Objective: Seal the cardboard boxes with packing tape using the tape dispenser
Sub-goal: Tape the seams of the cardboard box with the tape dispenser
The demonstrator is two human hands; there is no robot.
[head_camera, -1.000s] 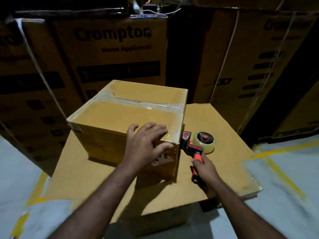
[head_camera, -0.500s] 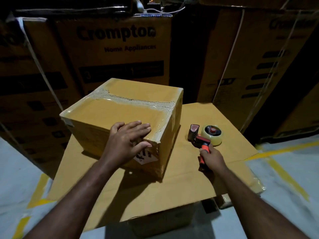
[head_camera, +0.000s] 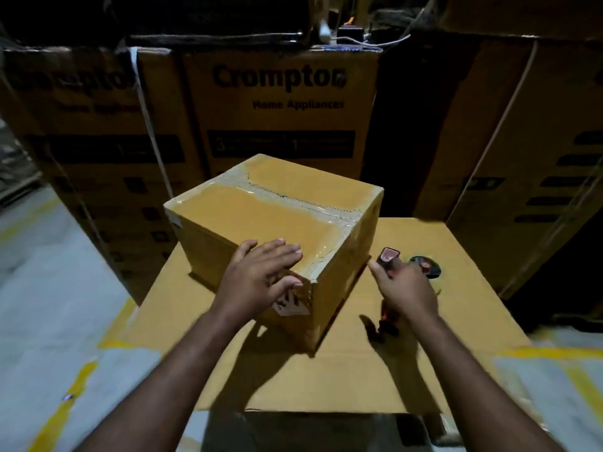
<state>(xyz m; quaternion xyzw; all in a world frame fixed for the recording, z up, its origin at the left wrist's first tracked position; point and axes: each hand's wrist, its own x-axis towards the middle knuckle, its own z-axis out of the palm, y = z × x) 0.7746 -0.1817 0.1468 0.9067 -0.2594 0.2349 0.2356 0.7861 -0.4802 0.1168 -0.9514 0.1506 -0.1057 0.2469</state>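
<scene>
Tape dispenser (head_camera: 388,257) in right hand (head_camera: 408,291), fingers curled round handle, head pointing away, left hand (head_camera: 261,282) flat on box (head_camera: 261,216)

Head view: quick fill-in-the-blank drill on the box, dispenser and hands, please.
1. The right hand grips the tape dispenser by its ___.
2. The small box has its ___ seam already taped.
3. The left hand rests on the ___, not the dispenser.
4. The carton behind reads ___ Home Appliances.
Missing words: handle; top; box; Crompton.
</scene>
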